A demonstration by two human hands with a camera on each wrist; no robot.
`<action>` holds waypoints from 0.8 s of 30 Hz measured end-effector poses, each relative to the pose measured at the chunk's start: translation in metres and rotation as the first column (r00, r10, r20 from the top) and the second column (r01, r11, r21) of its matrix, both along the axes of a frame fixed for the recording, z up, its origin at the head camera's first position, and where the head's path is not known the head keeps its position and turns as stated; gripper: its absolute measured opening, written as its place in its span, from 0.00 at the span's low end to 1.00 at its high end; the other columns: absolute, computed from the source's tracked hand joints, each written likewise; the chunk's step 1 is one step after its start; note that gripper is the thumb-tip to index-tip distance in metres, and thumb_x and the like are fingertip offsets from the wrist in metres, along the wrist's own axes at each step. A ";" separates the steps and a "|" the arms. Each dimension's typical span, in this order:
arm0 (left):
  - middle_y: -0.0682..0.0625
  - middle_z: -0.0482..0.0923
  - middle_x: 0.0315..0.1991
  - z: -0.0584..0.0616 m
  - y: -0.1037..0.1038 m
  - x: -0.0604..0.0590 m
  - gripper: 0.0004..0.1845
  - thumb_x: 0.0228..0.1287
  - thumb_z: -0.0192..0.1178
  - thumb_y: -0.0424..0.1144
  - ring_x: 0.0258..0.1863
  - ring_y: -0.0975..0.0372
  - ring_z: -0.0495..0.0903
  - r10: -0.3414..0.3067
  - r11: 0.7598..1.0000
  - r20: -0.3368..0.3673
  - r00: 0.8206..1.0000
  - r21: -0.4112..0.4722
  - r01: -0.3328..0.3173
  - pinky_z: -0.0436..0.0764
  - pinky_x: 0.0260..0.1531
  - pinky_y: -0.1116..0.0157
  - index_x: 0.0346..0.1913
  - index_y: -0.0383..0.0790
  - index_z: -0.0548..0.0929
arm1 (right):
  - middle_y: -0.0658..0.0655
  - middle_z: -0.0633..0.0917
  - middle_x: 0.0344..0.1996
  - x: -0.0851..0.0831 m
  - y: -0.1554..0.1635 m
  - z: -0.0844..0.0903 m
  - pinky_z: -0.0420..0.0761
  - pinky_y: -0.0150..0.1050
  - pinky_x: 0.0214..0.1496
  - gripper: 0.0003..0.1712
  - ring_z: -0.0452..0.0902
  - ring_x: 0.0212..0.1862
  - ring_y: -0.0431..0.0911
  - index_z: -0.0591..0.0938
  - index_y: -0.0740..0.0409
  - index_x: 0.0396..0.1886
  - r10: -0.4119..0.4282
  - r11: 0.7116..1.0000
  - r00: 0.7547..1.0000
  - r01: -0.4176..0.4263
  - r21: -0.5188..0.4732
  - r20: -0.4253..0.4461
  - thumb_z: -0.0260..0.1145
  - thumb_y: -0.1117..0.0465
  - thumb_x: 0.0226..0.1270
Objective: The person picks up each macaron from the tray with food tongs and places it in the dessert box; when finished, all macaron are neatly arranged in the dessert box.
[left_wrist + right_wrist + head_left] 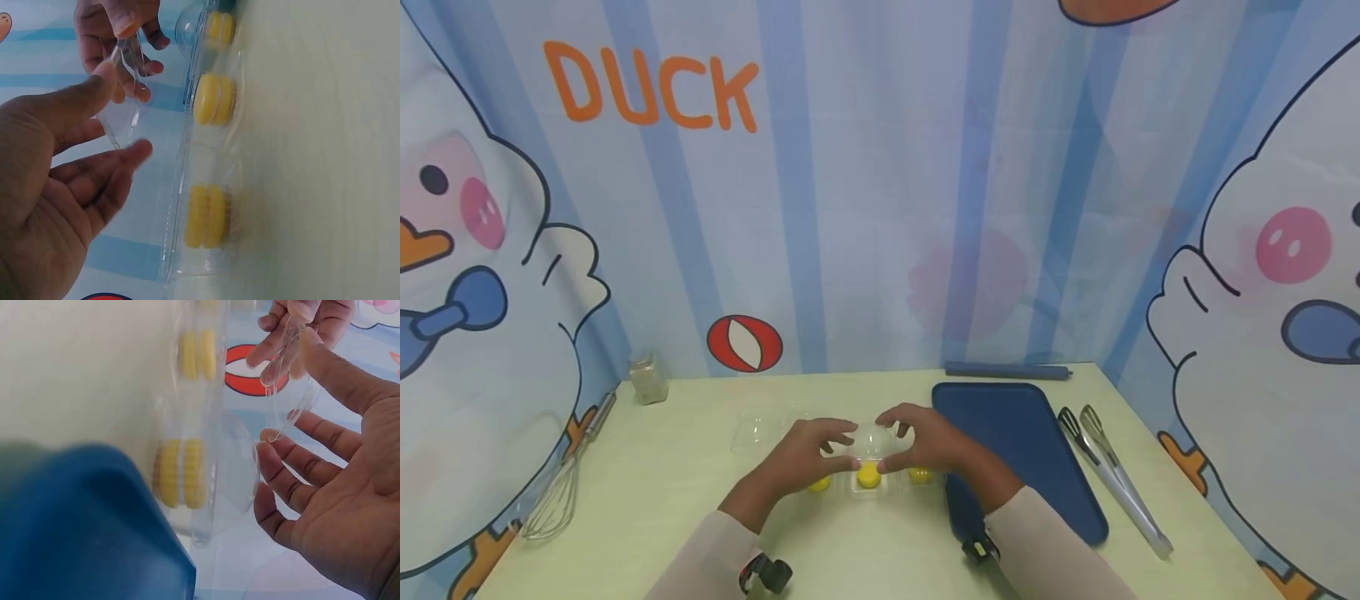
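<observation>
Three macarons: yellow macarons [868, 476] sit in a row inside a clear plastic tray [187, 206] on the pale green table [662, 492], near its front middle.
Lid: a clear plastic lid [871, 438] stands raised above the tray, held between both hands; whether it is hinged to the tray I cannot tell.
Left hand: the left hand [808, 454] pinches the lid's left edge between thumb and fingers, the other fingers loosely spread, as the left wrist view shows.
Right hand: the right hand [925, 442] pinches the lid's right edge at the thumb tip, with the remaining fingers relaxed and fanned below.
Blue tray: a dark blue tray [1037, 450] lies just right of the macarons, touching or nearly touching the clear tray.
Tongs: metal tongs [1112, 475] lie right of the blue tray.
Whisk: a wire whisk [561, 492] lies at the table's left edge.
Jar: a small glass jar [648, 379] stands at the back left corner.
Backdrop: a striped blue curtain [880, 183] with cartoon ducks and the word DUCK hangs behind.
</observation>
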State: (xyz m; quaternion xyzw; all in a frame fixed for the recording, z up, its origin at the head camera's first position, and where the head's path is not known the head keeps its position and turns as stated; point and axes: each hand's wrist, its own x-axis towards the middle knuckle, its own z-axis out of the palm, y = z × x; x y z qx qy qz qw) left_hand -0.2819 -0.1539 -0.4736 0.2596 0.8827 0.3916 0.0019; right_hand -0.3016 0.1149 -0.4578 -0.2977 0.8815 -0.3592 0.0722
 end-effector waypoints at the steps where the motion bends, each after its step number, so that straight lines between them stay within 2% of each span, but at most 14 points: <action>1: 0.42 0.89 0.64 -0.001 0.000 0.002 0.30 0.67 0.78 0.46 0.61 0.46 0.90 0.007 1.000 -0.008 1.000 -0.009 -0.007 0.89 0.59 0.43 0.68 0.38 0.86 | 0.58 0.85 0.66 0.002 0.000 -0.001 0.85 0.50 0.52 0.39 0.82 0.59 0.54 0.82 0.56 0.71 0.002 1.000 1.000 -0.002 0.004 0.002 0.84 0.49 0.63; 6: 0.45 0.88 0.63 -0.006 -0.001 0.010 0.30 0.63 0.81 0.47 0.67 0.45 0.82 0.041 0.998 -0.050 0.998 -0.041 -0.044 0.81 0.67 0.36 0.65 0.39 0.88 | 0.60 0.83 0.69 0.009 -0.001 -0.007 0.85 0.57 0.58 0.41 0.81 0.64 0.58 0.81 0.59 0.72 0.009 1.000 1.000 -0.009 -0.010 0.023 0.85 0.51 0.62; 8: 0.45 0.88 0.61 -0.009 -0.001 0.012 0.31 0.62 0.81 0.48 0.67 0.46 0.79 0.045 0.998 -0.062 0.997 -0.047 -0.047 0.79 0.68 0.35 0.65 0.40 0.88 | 0.61 0.83 0.69 0.012 -0.002 -0.009 0.84 0.62 0.61 0.41 0.80 0.66 0.61 0.81 0.59 0.72 0.002 1.000 1.000 -0.002 -0.014 0.020 0.86 0.52 0.61; 10: 0.46 0.88 0.60 -0.012 -0.001 0.013 0.31 0.62 0.82 0.49 0.66 0.50 0.75 0.044 0.997 -0.076 0.996 -0.056 -0.048 0.77 0.67 0.34 0.65 0.41 0.88 | 0.61 0.83 0.69 0.015 -0.003 -0.010 0.77 0.70 0.69 0.41 0.77 0.68 0.61 0.82 0.59 0.71 -0.015 1.000 1.000 0.015 -0.006 0.001 0.86 0.53 0.60; 14: 0.48 0.88 0.62 -0.017 0.000 0.013 0.31 0.62 0.82 0.49 0.67 0.51 0.71 0.049 0.995 -0.103 0.993 -0.081 -0.057 0.70 0.67 0.33 0.66 0.42 0.88 | 0.61 0.84 0.67 0.019 -0.007 -0.013 0.63 0.76 0.72 0.41 0.73 0.69 0.60 0.84 0.58 0.69 -0.053 0.998 0.997 0.055 0.024 -0.062 0.88 0.54 0.56; 20: 0.48 0.88 0.63 -0.023 0.002 0.015 0.31 0.61 0.82 0.49 0.69 0.50 0.69 0.058 0.991 -0.138 0.989 -0.113 -0.074 0.67 0.66 0.36 0.65 0.44 0.88 | 0.58 0.86 0.64 0.020 -0.010 -0.020 0.61 0.66 0.63 0.40 0.72 0.67 0.56 0.85 0.55 0.67 -0.074 0.995 0.991 0.080 0.055 -0.114 0.90 0.54 0.54; 24: 0.48 0.88 0.63 -0.028 0.004 0.017 0.30 0.60 0.82 0.48 0.70 0.50 0.70 0.071 0.989 -0.138 0.988 -0.116 -0.088 0.67 0.65 0.37 0.65 0.44 0.88 | 0.57 0.85 0.65 0.022 -0.009 -0.024 0.58 0.62 0.60 0.40 0.70 0.66 0.54 0.85 0.53 0.68 -0.082 0.994 0.992 0.088 0.062 -0.100 0.89 0.54 0.55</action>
